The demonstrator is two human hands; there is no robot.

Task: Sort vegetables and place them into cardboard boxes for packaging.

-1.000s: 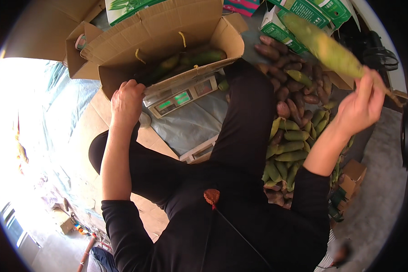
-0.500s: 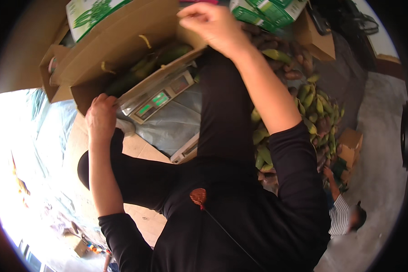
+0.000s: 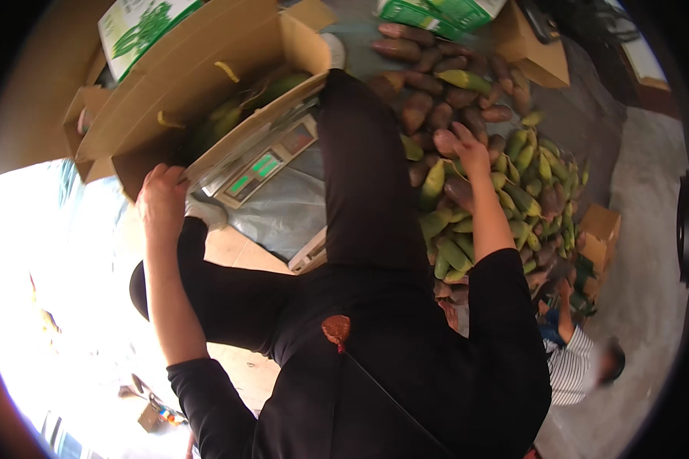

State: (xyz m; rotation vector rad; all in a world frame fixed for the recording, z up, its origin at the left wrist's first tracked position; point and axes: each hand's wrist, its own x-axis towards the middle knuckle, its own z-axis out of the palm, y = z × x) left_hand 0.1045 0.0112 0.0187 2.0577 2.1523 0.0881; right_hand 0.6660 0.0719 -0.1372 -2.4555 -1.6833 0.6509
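Note:
My left hand [image 3: 162, 196] grips the near left corner of an open cardboard box [image 3: 128, 177]. Green radishes [image 3: 223, 124] lie inside the box, partly in shade. The box stands on a scale with lit green digits [image 3: 254, 174], just beyond my bent leg. Over on the right, my right hand [image 3: 469, 151] is low over a heap of green radishes [image 3: 523, 200] and purplish-red radishes [image 3: 416, 112]. Its fingers are apart at a reddish radish [image 3: 445, 143]; whether they press on it is hard to see.
Green-and-white cartons [image 3: 139, 29] stand behind the box, with more cartons [image 3: 429, 17] at the far middle. A cardboard box [image 3: 537, 47] is at the far right. Another person in a striped shirt [image 3: 570, 369] reaches toward the heap's near right side.
My right hand has moved from above the box's far right corner, right and nearer, down to the radish heap. My left hand stays on the box corner, which has shifted slightly left.

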